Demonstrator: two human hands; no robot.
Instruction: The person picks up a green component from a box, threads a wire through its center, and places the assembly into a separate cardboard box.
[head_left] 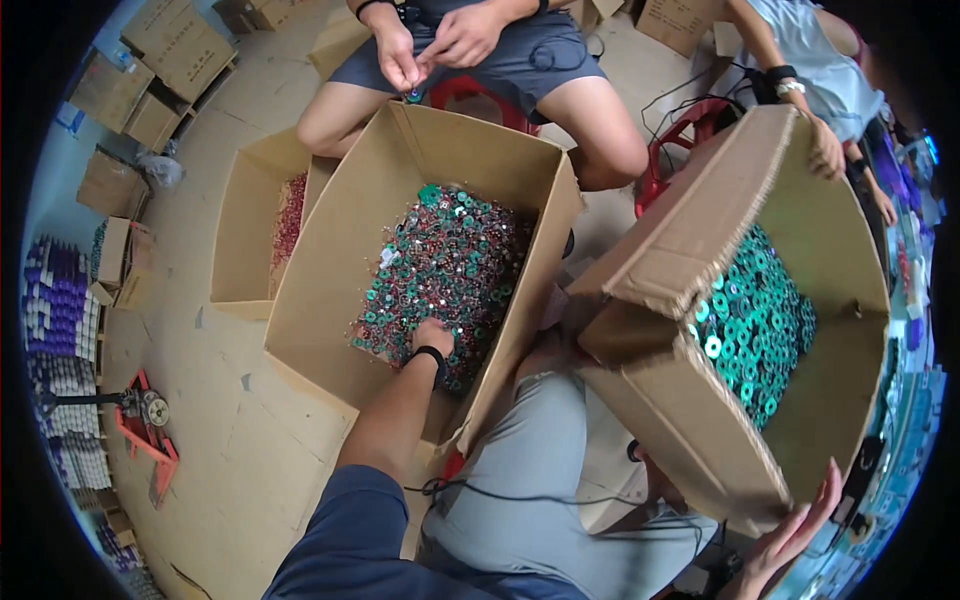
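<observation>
My left hand (pixel 433 336), with a black band at its wrist, is down in a large cardboard box (pixel 325 235). It touches a mixed pile of small green rings, reddish wires and metal bits (pixel 450 255); its fingers are hidden against the parts. My right hand (pixel 800 525) is at the lower right with fingers stretched out, beside the near corner of a second cardboard box (pixel 835 400). That tilted box holds a heap of green ring-shaped parts (pixel 755 310). No object shows in my right hand.
Across from me a seated person's hands (pixel 430 55) pinch a small part (pixel 413 97). Another person's hand (pixel 825 150) rests on the tilted box's far rim. A smaller box (pixel 240 230) holds red bits. A black cable (pixel 530 493) crosses my leg; a red pallet jack (pixel 150 430) stands left.
</observation>
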